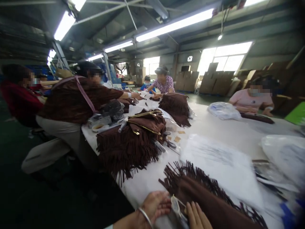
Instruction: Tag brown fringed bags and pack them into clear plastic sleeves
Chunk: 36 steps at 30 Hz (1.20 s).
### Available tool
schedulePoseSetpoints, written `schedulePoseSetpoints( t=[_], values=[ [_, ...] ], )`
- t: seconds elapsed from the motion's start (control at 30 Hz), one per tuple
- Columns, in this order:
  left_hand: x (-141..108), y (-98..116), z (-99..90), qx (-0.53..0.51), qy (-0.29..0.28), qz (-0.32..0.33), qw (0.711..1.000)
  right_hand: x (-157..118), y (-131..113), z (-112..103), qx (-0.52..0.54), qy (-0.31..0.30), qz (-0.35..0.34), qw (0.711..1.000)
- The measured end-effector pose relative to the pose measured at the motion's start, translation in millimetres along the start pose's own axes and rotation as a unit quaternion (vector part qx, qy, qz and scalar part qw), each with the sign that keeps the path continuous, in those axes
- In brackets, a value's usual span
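While the long white table (214,127) runs away down the workshop, its nearer half carries the biggest loads: a heap of brown fringed bags (133,136) with gold-coloured trim lies near the left edge, and a second, smaller heap of fringed bags (176,106) sits further along. Stacked cardboard boxes (209,81) stand against the far wall under the windows; what they contain cannot be seen. Clear plastic bags hold much of the rest: one crumpled plastic bag (222,109) lies before a seated person in pink (252,98), and a large flat plastic sleeve (221,165), seemingly with white paper inside, lies just beyond the nearest bag. A person in a brown top (71,101) leans over the left edge, arm stretched across the table. Closest to the camera lies the brown fringed bag (205,197), dark chocolate suede-like cloth with a row of thin cut tassels along its upper edge, resting at the table's near edge. The left hand (156,205), a bangle on its wrist, curls loosely with fingers bent against a small clear packet (177,208) at the bag's left end; whether it truly grips it is hard to tell through the blur. The right hand (196,216) shows only straight, flat fingers laid on the bag beside the packet, gripping nothing.
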State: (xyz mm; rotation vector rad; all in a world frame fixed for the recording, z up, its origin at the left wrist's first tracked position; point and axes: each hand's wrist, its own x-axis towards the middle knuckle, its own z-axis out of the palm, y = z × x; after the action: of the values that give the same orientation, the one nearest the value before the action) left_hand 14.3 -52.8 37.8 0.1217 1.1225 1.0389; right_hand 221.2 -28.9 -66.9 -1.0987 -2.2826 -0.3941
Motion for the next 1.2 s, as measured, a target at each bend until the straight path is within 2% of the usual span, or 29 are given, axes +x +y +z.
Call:
schedulePoseSetpoints(
  t=[0.03,0.1,0.2,0.27,0.37,0.43,0.5,0.6,0.67,0.7,0.73,0.77,0.8,0.83,0.9,0.93,0.97,1.0,1.03,1.07,1.1,1.2],
  values=[
    [-4.0,-0.6,1.0,-0.007,0.006,0.001,1.000,6.5,3.7,-16.9,0.025,-0.061,-0.049,0.997],
    [-10.5,-5.4,2.0,-0.020,0.006,-0.003,1.000,22.2,7.1,-48.4,0.009,-0.160,-0.013,0.987],
    [-12.6,-23.0,5.5,-0.070,-0.036,-0.034,0.996,40.6,3.0,-75.2,0.004,-0.237,0.027,0.971],
    [-6.6,-37.0,13.6,-0.138,-0.042,-0.046,0.989,42.2,-2.4,-81.3,0.015,-0.251,0.038,0.967],
    [16.3,-46.5,32.4,-0.232,-0.010,-0.038,0.972,31.3,-8.3,-82.3,0.039,-0.238,0.026,0.970],
    [36.6,-41.0,42.4,-0.260,-0.033,-0.046,0.964,21.4,-10.7,-80.5,0.051,-0.227,0.028,0.972],
    [55.0,-29.4,46.1,-0.280,-0.082,-0.043,0.956,12.6,-12.9,-78.1,0.058,-0.224,0.038,0.972],
    [72.8,-11.0,42.0,-0.309,-0.102,0.011,0.945,3.3,-16.5,-74.6,0.065,-0.225,0.035,0.972],
    [76.7,-3.3,38.3,-0.270,-0.082,0.054,0.958,-0.6,-19.2,-73.0,0.067,-0.225,0.026,0.972],
    [76.4,-1.8,37.7,-0.214,-0.070,0.091,0.970,-2.0,-20.6,-72.5,0.067,-0.227,0.023,0.971],
    [74.9,-2.0,38.1,-0.125,-0.069,0.137,0.980,-3.2,-22.1,-72.4,0.067,-0.229,0.021,0.971],
    [72.5,-4.0,39.6,-0.004,-0.082,0.190,0.978,-4.2,-23.4,-72.6,0.070,-0.234,0.020,0.970],
    [69.6,-7.6,42.2,0.140,-0.109,0.243,0.954,-5.1,-24.4,-73.2,0.076,-0.237,0.017,0.968],
    [66.7,-12.5,45.6,0.290,-0.141,0.288,0.902,-6.0,-24.8,-74.2,0.084,-0.239,0.013,0.967],
    [61.8,-24.1,53.2,0.537,-0.181,0.330,0.754,-7.9,-23.4,-77.5,0.103,-0.241,0.004,0.965],
    [60.2,-29.5,56.7,0.616,-0.182,0.337,0.688,-8.8,-21.4,-80.0,0.112,-0.241,-0.001,0.964],
    [59.0,-33.9,59.4,0.667,-0.180,0.342,0.637,-9.7,-18.7,-83.1,0.121,-0.245,-0.005,0.962],
    [58.0,-37.0,61.3,0.697,-0.183,0.345,0.602,-10.5,-15.5,-87.1,0.130,-0.253,-0.006,0.959],
    [56.8,-38.6,62.5,0.709,-0.195,0.349,0.581,-11.3,-12.0,-92.0,0.141,-0.264,-0.005,0.954],
    [55.4,-38.7,63.1,0.709,-0.215,0.352,0.572,-12.1,-8.5,-97.9,0.151,-0.274,-0.002,0.950],
    [53.7,-37.8,63.5,0.699,-0.236,0.355,0.574,-13.0,-5.3,-104.4,0.162,-0.283,0.007,0.945],
    [49.7,-32.5,66.9,0.657,-0.261,0.367,0.604,-15.8,2.3,-125.4,0.189,-0.294,0.056,0.935]
  ],
)
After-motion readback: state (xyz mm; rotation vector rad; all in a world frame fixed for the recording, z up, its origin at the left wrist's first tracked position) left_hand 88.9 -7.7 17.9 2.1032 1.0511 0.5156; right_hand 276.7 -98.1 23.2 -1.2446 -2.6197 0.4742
